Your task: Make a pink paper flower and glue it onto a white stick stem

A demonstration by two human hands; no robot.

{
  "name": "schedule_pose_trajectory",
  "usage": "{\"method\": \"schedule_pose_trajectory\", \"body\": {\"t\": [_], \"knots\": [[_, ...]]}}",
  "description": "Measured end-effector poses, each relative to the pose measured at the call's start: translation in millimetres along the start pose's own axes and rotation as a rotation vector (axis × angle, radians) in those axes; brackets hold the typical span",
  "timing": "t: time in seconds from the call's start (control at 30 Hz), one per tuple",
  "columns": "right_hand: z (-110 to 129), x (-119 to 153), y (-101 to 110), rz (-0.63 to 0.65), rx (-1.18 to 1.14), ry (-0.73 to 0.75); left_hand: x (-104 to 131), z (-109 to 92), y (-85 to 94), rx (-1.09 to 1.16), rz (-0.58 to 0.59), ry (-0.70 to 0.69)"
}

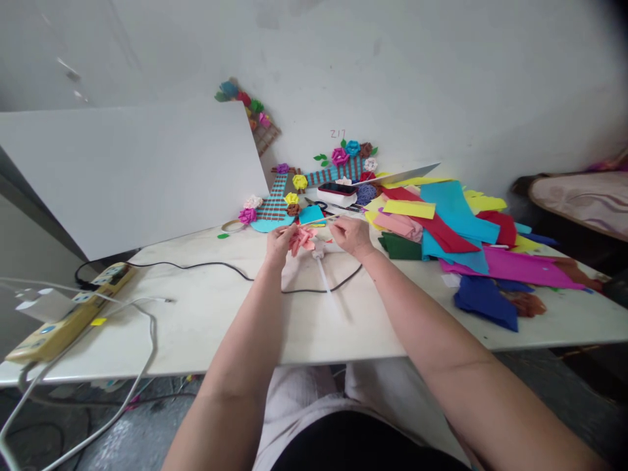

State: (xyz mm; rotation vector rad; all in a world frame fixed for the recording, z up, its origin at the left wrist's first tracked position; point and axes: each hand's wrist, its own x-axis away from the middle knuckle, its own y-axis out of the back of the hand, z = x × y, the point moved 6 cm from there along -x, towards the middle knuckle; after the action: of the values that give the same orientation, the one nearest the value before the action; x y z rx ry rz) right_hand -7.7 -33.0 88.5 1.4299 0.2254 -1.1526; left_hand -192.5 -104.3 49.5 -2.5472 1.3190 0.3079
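My left hand (279,244) is closed at the edge of a salmon-pink crepe paper flower (303,240), with the petals showing to the right of its fingers. My right hand (351,235) is closed in a pinch a little to the right. A thin pale tan strip (318,221) stretches between the fingers of both hands; whether it is paper or a stick I cannot tell. Just below and between the hands lies a whitish tool that looks like a glue gun (318,248), with a long translucent glue stick (328,280) pointing towards me.
Coloured crepe paper (456,216) is heaped at the right. Behind my hands stand a phone (337,188) on a white box, scissors (320,205) and a blue guitar-shaped craft (275,208) with paper flowers. A black cable (220,264) crosses the table from a yellow power strip (73,314).
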Motion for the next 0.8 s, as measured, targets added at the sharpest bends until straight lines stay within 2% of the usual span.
{"method": "schedule_pose_trajectory", "body": {"t": [0.17,0.33,0.47,0.7,0.8], "knots": [[-5.6,6.3,-30.9,0.374,0.132,0.011,-2.7,-1.8,8.7,0.024,-0.072,-0.025],[-5.1,15.0,-48.6,0.581,0.209,-0.03,-2.2,-4.4,11.4,0.005,-0.092,-0.047],[-1.3,19.8,-49.5,0.629,0.263,-0.06,-2.9,-3.9,12.0,0.02,-0.092,-0.042],[-13.7,15.7,-34.2,0.584,0.338,-0.161,-4.6,-3.5,12.1,0.034,-0.09,-0.054],[-18.0,16.3,-35.2,0.589,0.337,-0.153,-3.6,-5.2,10.5,0.037,-0.065,-0.062]]}}
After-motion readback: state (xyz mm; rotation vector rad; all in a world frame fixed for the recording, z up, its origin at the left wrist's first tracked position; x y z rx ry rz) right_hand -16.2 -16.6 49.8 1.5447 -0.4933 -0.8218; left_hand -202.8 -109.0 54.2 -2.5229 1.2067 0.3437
